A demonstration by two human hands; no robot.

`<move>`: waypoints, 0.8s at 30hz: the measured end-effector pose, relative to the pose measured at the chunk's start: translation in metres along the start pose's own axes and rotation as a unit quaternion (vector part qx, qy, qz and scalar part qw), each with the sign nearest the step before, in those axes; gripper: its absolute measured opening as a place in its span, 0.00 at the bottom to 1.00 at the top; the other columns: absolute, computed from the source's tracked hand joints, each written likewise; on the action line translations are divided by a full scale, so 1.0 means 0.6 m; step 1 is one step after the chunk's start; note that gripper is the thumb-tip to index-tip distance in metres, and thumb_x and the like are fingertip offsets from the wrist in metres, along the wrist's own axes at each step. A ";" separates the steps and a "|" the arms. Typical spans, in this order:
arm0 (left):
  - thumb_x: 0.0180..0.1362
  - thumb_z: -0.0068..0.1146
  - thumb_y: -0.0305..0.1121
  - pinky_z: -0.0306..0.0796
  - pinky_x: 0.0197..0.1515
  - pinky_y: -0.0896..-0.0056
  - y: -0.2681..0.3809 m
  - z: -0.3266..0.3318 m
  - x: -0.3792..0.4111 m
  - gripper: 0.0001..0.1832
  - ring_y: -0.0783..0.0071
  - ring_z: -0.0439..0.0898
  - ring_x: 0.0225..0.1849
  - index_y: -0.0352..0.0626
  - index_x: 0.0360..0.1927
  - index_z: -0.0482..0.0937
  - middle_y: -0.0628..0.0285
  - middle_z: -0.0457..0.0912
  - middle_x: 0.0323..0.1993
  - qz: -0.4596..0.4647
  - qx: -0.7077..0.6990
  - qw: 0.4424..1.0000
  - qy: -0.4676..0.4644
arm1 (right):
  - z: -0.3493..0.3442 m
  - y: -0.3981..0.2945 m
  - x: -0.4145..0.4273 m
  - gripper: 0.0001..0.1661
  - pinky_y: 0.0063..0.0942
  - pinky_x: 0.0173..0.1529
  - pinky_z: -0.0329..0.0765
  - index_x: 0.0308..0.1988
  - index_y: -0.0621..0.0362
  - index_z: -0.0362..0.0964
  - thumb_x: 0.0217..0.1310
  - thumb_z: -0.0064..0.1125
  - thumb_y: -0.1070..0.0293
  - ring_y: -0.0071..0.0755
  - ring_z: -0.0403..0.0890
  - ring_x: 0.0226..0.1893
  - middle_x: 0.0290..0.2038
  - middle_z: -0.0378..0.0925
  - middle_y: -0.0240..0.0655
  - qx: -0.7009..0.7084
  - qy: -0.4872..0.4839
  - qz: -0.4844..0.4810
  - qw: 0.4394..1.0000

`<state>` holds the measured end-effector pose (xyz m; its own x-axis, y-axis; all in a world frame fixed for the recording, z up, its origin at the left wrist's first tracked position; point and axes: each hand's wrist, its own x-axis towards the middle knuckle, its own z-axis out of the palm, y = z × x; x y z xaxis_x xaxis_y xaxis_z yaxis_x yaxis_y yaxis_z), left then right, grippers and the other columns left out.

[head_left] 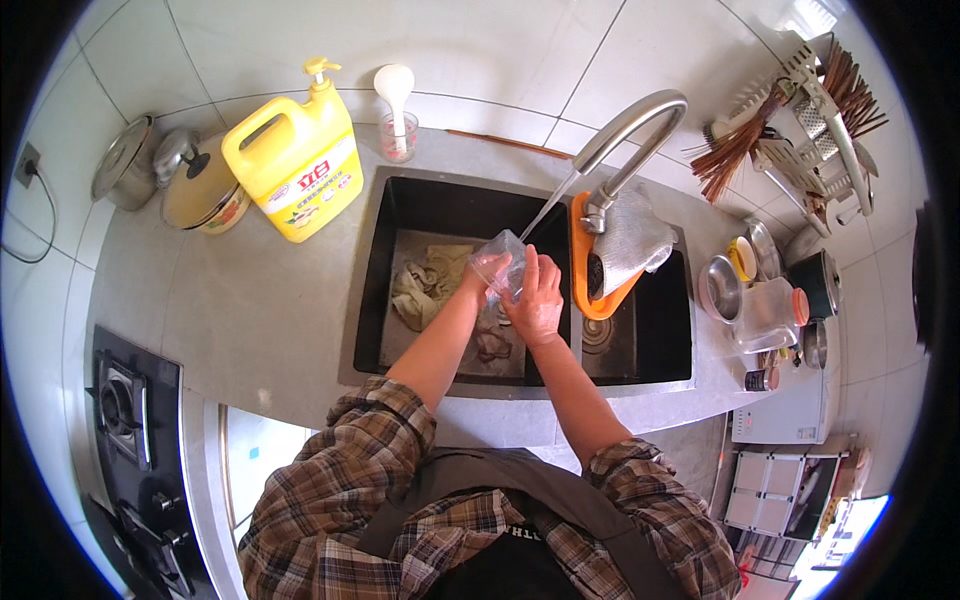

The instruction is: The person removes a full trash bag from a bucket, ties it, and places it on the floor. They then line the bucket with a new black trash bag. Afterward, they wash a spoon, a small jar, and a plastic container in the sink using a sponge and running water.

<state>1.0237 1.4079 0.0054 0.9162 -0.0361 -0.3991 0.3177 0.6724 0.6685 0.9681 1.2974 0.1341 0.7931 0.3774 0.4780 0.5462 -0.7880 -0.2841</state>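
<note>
My left hand (487, 273) grips a clear container (504, 251) from its left side, over the left basin of a dark double sink (459, 196). The container looks like plastic or glass; which one I cannot tell. Against its right side my right hand (538, 301) is pressed, with the fingers pointing up. Water (550, 204) runs from the curved metal faucet (639, 112) down to the container. Below, a pale wet cloth (435, 281) is bunched at the basin's left, and a darker crumpled rag (493, 345) lies near the drain.
An orange tray (582, 255) carrying a silvery ribbed sheet (634, 236) sits across the right basin. A yellow detergent jug (304, 169) and a tumbler (398, 139) holding a white spoon stand behind left. Metal bowls (721, 289) and a plastic jug (769, 315) crowd the right. A gas stove (135, 420) is left.
</note>
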 end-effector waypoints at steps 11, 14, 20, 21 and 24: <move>0.59 0.40 0.45 0.70 0.32 0.75 0.093 -0.005 -0.191 0.17 0.75 0.75 0.28 0.43 0.37 0.73 0.62 0.78 0.33 -0.074 -0.142 0.987 -0.009 | -0.032 0.004 0.014 0.44 0.41 0.48 0.64 0.55 0.58 0.53 0.33 0.59 0.69 0.49 0.64 0.46 0.44 0.60 0.46 -0.067 -0.016 -0.155 0.986; 0.58 0.44 0.43 0.69 0.32 0.78 0.100 -0.004 -0.214 0.14 0.78 0.74 0.26 0.43 0.35 0.73 0.63 0.78 0.30 0.011 -0.108 0.993 0.053 | -0.034 -0.033 0.022 0.49 0.42 0.51 0.60 0.56 0.57 0.52 0.30 0.66 0.66 0.48 0.62 0.49 0.47 0.59 0.45 -0.053 -0.058 -0.156 0.985; 0.53 0.49 0.35 0.65 0.27 0.80 0.212 -0.028 -0.333 0.09 0.80 0.72 0.22 0.41 0.25 0.75 0.65 0.76 0.20 0.231 0.146 0.943 0.192 | -0.084 -0.083 0.025 0.45 0.40 0.53 0.59 0.54 0.58 0.54 0.35 0.66 0.61 0.49 0.61 0.50 0.50 0.58 0.46 0.075 -0.069 -0.115 0.988; 0.52 0.50 0.34 0.65 0.26 0.80 0.239 -0.021 -0.365 0.08 0.80 0.72 0.21 0.40 0.23 0.75 0.65 0.76 0.19 0.264 0.229 0.910 0.221 | -0.079 -0.065 0.023 0.42 0.40 0.52 0.59 0.53 0.59 0.55 0.36 0.65 0.62 0.48 0.61 0.49 0.49 0.59 0.46 0.063 -0.069 -0.106 0.990; 0.45 0.53 0.29 0.64 0.25 0.74 0.269 -0.055 -0.422 0.03 0.73 0.72 0.21 0.42 0.21 0.74 0.63 0.74 0.17 0.371 0.502 0.709 0.327 | -0.047 0.003 0.008 0.26 0.36 0.48 0.65 0.44 0.61 0.63 0.44 0.58 0.62 0.47 0.67 0.44 0.42 0.66 0.44 0.023 -0.080 -0.075 0.994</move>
<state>0.8350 1.5502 0.1936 0.7164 0.6248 0.3105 0.1216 -0.5501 0.8262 0.9655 1.2842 0.1594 0.7329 0.5635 0.3813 0.6698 -0.6958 -0.2592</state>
